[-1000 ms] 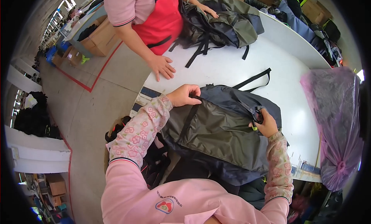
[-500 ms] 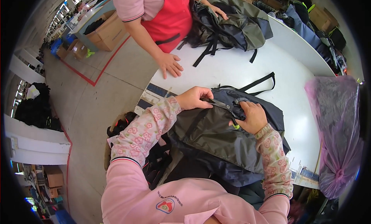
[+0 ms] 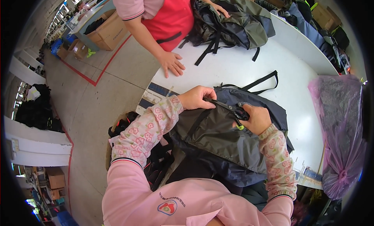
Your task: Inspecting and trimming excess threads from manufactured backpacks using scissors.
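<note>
A dark olive and navy backpack (image 3: 218, 134) lies across the near edge of the white table (image 3: 300, 105) and over my lap. My left hand (image 3: 196, 98) is closed at its upper part, thumb and fingers pinching the fabric edge. Dark-handled scissors (image 3: 242, 113) sit in my right hand (image 3: 257, 119), fingers wrapped about the handles. Their blades point left along the fabric, toward my left fingertips. Just below the handles hangs a small lime-green piece (image 3: 240, 127); what it is tied to is unclear. A black strap loop (image 3: 265, 83) stretches from the backpack onto the table.
Across the table a person in a red apron (image 3: 171, 23) rests one hand (image 3: 171, 64) on the tabletop and the other on another backpack (image 3: 237, 23). A pink plastic bag (image 3: 339, 136) hangs at the right. Dark items (image 3: 157, 163) lie below my left arm.
The scissors have turned in my right hand, their blades showing less metal than before. My right fingers have shifted round the handles. My left hand stays at the fabric edge.
</note>
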The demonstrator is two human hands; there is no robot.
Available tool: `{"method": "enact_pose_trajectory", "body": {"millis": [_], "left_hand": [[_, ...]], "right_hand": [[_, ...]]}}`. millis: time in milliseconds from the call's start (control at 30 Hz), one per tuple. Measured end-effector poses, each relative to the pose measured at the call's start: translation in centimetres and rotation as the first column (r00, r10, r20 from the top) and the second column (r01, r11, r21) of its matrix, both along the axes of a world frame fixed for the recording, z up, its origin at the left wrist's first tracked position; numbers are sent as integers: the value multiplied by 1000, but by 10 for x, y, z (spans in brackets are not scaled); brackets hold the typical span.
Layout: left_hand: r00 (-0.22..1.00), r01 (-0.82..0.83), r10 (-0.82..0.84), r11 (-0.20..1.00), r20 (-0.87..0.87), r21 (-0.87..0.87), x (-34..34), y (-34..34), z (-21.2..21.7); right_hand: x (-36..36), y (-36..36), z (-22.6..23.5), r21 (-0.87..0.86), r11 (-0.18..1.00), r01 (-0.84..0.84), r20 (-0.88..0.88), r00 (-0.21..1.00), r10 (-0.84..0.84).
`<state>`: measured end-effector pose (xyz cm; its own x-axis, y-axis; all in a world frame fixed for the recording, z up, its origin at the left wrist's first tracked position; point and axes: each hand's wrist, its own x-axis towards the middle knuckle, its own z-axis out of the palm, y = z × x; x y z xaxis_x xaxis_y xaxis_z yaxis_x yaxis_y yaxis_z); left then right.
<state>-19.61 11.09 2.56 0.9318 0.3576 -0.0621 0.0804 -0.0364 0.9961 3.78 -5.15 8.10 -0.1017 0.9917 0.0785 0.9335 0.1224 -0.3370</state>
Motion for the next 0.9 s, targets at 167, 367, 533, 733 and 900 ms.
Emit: {"method": "enact_pose_trajectory", "body": {"millis": [167,367,533,733,900], "left_hand": [[1000,7,-7,998,2,67,0,-2,5],[999,38,-39,997,17,68,3,-7,10],[999,34,-37,995,24,90,7,-16,15],[997,-13,6,996,78,83,11,-25,17],[995,56,-62,995,72,80,15,-29,20]], "right_hand": [[10,-4,-7,-46,997,57,39,998,-55],[5,-8,-2,-24,990,137,-149,979,-139],[-16,2,13,14,996,85,-330,941,-75],[-29,15,5,-35,999,22,-602,797,-38],[-42,16,1,33,998,62,-761,649,-15]]}}
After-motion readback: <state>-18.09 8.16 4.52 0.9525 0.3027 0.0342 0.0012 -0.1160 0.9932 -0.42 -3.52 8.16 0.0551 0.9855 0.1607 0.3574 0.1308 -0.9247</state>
